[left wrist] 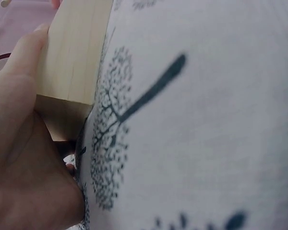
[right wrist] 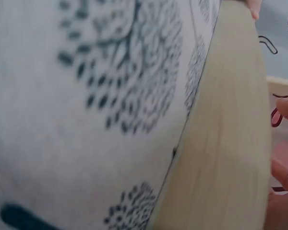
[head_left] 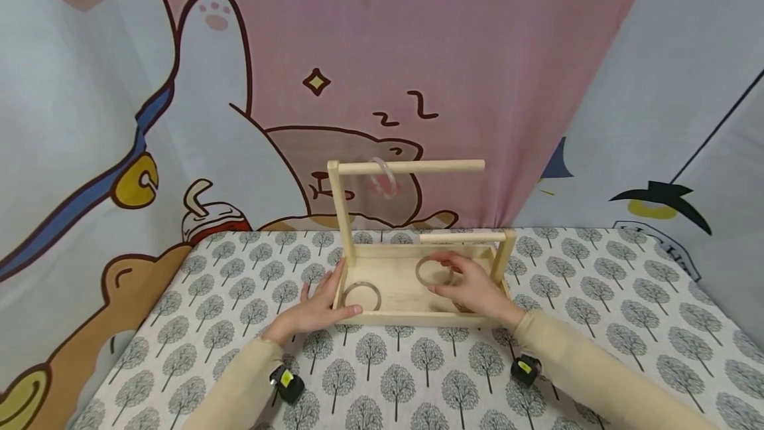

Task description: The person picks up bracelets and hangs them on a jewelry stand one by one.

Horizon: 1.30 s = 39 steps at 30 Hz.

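Observation:
A pale wooden bangle rack (head_left: 412, 319) has a shallow tray base, a tall post with an upper bar (head_left: 442, 166) at left, and a short post with a lower bar (head_left: 462, 237) at right. My right hand (head_left: 474, 287) pinches a translucent bangle (head_left: 420, 277) between thumb and fingers above the tray. My left hand (head_left: 319, 307) rests against the tray's front left corner, fingers along the side, thumb at the front rim. One bangle (head_left: 390, 181) hangs on the upper bar. Another bangle (head_left: 362, 283) lies at the tray's left. Part of another shows beneath my right hand.
A white cloth with grey tree prints (head_left: 334, 377) covers the table. Behind it hangs a curtain (head_left: 477, 52) with cartoon animals. Both bars point inward from their posts, with free ends. The wrist views show mostly cloth and the tray's front wall (right wrist: 225, 124).

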Each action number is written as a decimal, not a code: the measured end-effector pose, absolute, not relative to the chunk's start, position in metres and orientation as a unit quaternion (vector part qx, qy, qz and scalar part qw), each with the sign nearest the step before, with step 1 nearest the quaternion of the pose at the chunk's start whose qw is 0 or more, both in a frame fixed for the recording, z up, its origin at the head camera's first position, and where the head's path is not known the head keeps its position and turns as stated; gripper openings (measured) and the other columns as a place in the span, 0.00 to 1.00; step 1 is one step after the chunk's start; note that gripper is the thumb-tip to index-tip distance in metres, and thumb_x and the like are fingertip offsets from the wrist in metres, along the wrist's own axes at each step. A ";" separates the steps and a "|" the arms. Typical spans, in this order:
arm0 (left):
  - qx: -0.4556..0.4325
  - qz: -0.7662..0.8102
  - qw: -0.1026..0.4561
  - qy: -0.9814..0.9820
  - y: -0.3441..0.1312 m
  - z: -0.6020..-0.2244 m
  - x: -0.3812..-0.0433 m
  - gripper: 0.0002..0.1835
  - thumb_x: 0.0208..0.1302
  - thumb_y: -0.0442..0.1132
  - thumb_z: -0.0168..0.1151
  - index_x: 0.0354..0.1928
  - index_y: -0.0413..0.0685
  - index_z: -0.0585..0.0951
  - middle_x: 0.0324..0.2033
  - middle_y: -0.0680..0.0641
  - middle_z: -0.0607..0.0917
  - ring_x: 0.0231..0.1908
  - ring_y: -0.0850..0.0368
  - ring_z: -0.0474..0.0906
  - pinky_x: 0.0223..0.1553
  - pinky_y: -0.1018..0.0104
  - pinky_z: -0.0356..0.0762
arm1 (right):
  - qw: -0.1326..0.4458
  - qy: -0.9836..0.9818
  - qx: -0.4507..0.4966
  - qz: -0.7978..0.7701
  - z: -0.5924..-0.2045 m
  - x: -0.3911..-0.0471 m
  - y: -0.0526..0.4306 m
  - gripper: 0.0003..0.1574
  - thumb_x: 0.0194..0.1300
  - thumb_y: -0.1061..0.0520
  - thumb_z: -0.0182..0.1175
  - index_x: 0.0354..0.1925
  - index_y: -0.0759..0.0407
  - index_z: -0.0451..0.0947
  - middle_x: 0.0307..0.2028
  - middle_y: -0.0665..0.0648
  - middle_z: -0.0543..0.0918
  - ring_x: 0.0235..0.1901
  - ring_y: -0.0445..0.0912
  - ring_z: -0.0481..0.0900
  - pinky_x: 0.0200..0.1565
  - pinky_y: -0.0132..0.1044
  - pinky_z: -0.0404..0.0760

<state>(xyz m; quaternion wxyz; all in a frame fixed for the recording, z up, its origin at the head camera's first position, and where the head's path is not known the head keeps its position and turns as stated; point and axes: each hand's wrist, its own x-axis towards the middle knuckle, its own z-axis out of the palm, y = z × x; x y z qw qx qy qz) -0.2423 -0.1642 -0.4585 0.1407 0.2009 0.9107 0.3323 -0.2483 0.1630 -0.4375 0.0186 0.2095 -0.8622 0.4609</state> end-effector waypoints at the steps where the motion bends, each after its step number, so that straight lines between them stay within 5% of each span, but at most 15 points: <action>1: 0.201 0.333 0.140 0.911 -0.164 -0.458 -0.242 0.55 0.66 0.59 0.57 0.75 0.50 0.28 0.74 0.43 0.41 0.72 0.40 0.33 0.61 0.32 0.17 | 0.021 -0.867 0.205 0.454 -0.438 -0.250 0.164 0.39 0.53 0.58 0.73 0.61 0.66 0.71 0.58 0.67 0.74 0.56 0.63 0.73 0.58 0.57 0.71; 11: 0.199 0.332 0.141 0.911 -0.164 -0.458 -0.242 0.56 0.65 0.59 0.57 0.75 0.50 0.28 0.74 0.42 0.41 0.72 0.40 0.32 0.61 0.32 0.18 | -0.003 -0.895 0.186 0.405 -0.444 -0.260 0.172 0.47 0.54 0.51 0.73 0.65 0.67 0.66 0.59 0.69 0.73 0.54 0.64 0.74 0.53 0.58 0.74; 21: 0.198 0.333 0.142 0.911 -0.164 -0.458 -0.242 0.55 0.65 0.60 0.56 0.75 0.51 0.28 0.75 0.44 0.40 0.72 0.41 0.32 0.61 0.33 0.18 | -0.033 -0.892 0.195 0.406 -0.447 -0.270 0.166 0.53 0.52 0.55 0.73 0.68 0.72 0.59 0.57 0.72 0.73 0.50 0.60 0.76 0.53 0.53 0.75; 26: 0.198 0.333 0.143 0.911 -0.165 -0.458 -0.242 0.56 0.65 0.61 0.56 0.75 0.52 0.27 0.75 0.44 0.39 0.73 0.41 0.32 0.61 0.33 0.18 | -0.049 -0.890 0.206 0.403 -0.447 -0.269 0.161 0.54 0.49 0.55 0.75 0.67 0.72 0.60 0.51 0.68 0.77 0.48 0.58 0.77 0.53 0.52 0.75; 39: 0.203 0.328 0.141 0.912 -0.165 -0.459 -0.243 0.55 0.66 0.59 0.56 0.75 0.52 0.27 0.75 0.45 0.38 0.73 0.41 0.33 0.61 0.31 0.18 | -0.052 -0.919 0.242 0.306 -0.450 -0.264 0.147 0.53 0.45 0.42 0.75 0.65 0.61 0.68 0.53 0.58 0.77 0.55 0.56 0.69 0.53 0.63 0.69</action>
